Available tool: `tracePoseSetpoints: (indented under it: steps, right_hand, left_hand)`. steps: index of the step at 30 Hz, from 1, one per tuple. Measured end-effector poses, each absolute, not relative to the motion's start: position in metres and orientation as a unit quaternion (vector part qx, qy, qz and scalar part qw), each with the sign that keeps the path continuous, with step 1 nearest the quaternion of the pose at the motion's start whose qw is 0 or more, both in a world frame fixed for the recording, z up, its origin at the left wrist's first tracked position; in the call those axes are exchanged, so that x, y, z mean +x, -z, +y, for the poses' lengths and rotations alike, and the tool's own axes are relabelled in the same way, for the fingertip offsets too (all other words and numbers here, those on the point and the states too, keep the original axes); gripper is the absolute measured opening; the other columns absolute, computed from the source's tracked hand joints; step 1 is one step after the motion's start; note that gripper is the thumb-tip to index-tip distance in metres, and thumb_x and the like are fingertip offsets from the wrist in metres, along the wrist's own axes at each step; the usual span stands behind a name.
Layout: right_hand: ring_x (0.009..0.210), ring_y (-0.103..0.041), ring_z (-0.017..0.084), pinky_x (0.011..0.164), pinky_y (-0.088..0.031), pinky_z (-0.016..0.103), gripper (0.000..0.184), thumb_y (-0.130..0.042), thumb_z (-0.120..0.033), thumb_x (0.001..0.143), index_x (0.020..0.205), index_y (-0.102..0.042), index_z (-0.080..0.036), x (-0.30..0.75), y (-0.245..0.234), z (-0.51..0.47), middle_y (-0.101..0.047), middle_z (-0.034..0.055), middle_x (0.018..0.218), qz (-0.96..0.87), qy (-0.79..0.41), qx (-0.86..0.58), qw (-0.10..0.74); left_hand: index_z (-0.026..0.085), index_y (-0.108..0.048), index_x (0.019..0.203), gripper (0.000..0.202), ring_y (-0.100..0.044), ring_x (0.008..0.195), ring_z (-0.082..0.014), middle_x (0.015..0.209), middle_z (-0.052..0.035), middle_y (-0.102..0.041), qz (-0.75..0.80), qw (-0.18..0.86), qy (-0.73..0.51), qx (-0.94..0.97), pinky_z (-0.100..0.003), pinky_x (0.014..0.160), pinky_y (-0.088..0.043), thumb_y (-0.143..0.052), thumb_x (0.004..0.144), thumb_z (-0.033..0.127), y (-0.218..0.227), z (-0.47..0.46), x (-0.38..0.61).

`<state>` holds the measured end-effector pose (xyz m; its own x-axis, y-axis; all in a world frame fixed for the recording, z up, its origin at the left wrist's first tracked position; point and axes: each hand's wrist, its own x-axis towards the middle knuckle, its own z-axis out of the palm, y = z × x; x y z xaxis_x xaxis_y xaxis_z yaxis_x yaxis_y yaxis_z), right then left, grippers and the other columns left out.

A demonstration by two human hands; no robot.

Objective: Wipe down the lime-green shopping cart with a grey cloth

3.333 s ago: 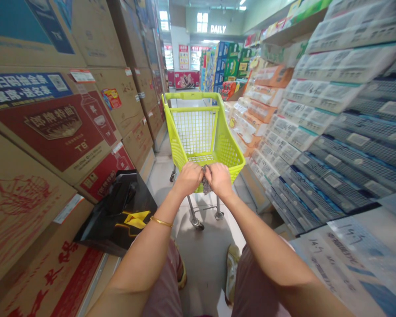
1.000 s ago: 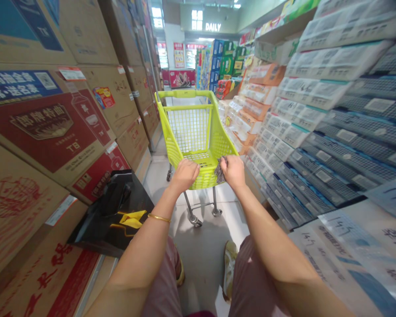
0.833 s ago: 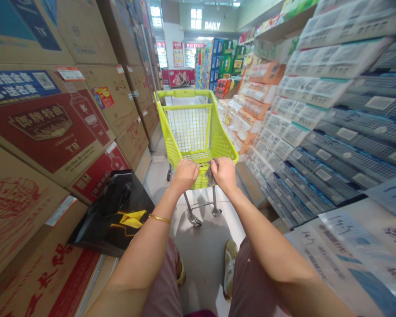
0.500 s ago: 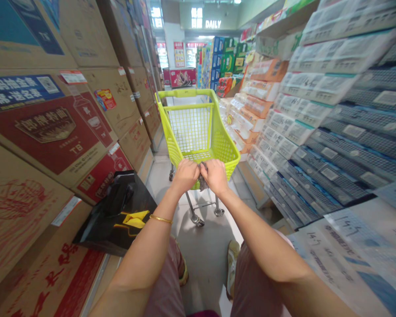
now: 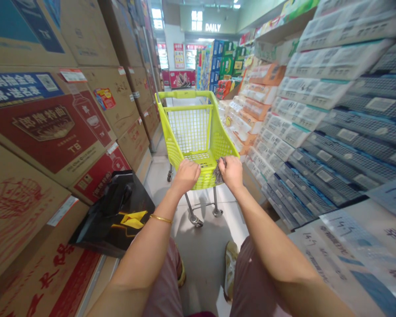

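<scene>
Slid toward three o'clock: right hand [image 5: 232, 171], clutching grey cloth [image 5: 218, 173]; at nine o'clock, left hand [image 5: 186, 174] grips green cart [image 5: 222, 145]

I'm watching remotely through one head-worn camera that's looking forward and down along the aisle floor [image 5: 203, 259], showing the left hand [image 5: 185, 175], right hand [image 5: 232, 171] and cart [image 5: 222, 146] near, the DAILY sign [image 5: 213, 27] far off.

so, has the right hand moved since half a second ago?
Yes: judged against the green cart, the right hand, with the gray cloth, has shifted right, away from the left hand and toward the cart's near right corner.
</scene>
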<state>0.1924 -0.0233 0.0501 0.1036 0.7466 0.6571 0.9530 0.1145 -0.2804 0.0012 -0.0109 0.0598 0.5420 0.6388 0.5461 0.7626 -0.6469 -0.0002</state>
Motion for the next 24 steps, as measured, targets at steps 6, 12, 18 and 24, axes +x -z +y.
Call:
tracePoseSetpoints:
  steps: [6,12,18,24]
  right_hand:
    - [0.079,-0.049,0.019,0.072,-0.031,0.030,0.029,-0.038,-0.035,0.091,0.081,-0.060,-0.019,0.142,-0.049,-0.037,-0.061,0.0064,0.079,-0.700,0.124,-0.604,0.360]
    - [0.079,-0.049,0.019,0.072,-0.029,0.030,0.030,-0.039,-0.036,0.092,0.085,-0.061,-0.018,0.131,-0.048,-0.036,-0.062,0.0058,0.082,-0.723,0.137,-0.584,0.341]
    - [0.077,-0.050,0.019,0.070,-0.029,0.030,0.028,-0.042,-0.036,0.090,0.080,-0.060,-0.018,0.156,-0.050,-0.030,-0.061,0.0055,0.077,-0.735,0.161,-0.578,0.315]
    - [0.074,-0.050,0.019,0.068,-0.030,0.030,0.028,-0.041,-0.033,0.090,0.077,-0.059,-0.017,0.174,-0.054,-0.026,-0.061,0.0071,0.076,-0.704,0.155,-0.617,0.316]
  left_hand:
    - [0.017,-0.055,0.070,0.031,-0.051,0.076,-0.0207,0.073,-0.0074,-0.060,-0.419,0.125,0.260,-0.861,-0.037,0.078,-0.039,-0.032,0.090,0.023,-0.058,-0.011,0.003]
    - [0.017,-0.055,0.070,0.029,-0.050,0.077,-0.0205,0.074,-0.0074,-0.059,-0.420,0.125,0.242,-0.866,-0.035,0.077,-0.039,-0.034,0.089,0.021,-0.060,-0.011,-0.003]
    - [0.016,-0.057,0.073,0.036,-0.050,0.077,-0.0200,0.073,-0.0070,-0.060,-0.394,0.132,0.240,-0.877,-0.035,0.079,-0.038,-0.029,0.093,0.027,-0.061,-0.009,-0.006]
    - [0.016,-0.059,0.076,0.039,-0.052,0.081,-0.0198,0.076,-0.0075,-0.062,-0.401,0.112,0.232,-0.879,-0.035,0.081,-0.039,-0.028,0.094,0.030,-0.066,-0.008,-0.009]
